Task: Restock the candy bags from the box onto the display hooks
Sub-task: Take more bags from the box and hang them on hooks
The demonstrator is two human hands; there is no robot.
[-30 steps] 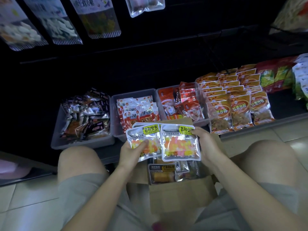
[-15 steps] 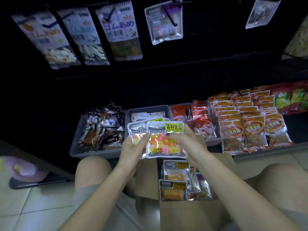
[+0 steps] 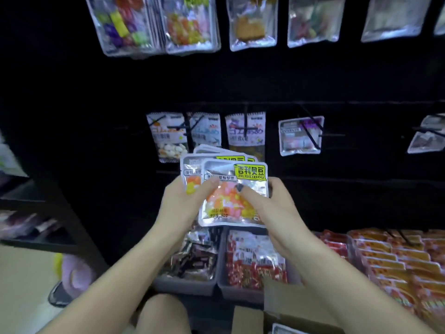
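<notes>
A fanned stack of silver candy bags with yellow labels and orange-yellow candy is held up in front of the black display wall. My left hand grips the stack from the left, thumb across the front bag. My right hand pinches the front bag from the right, thumb on its face. The cardboard box sits at the bottom right, only its flap and one bag inside showing. Black display hooks stick out of the wall just above the held bags, carrying hanging bags.
Grey bins of wrapped snacks stand on the low shelf below my hands, with rows of orange packets to the right. More candy bags hang along the top row. A purple slipper lies on the floor at left.
Both hands have lifted the candy bags from above the box up toward the hooks. The view has tilted up, so the box has dropped to the bottom edge and an upper hook row appeared.
</notes>
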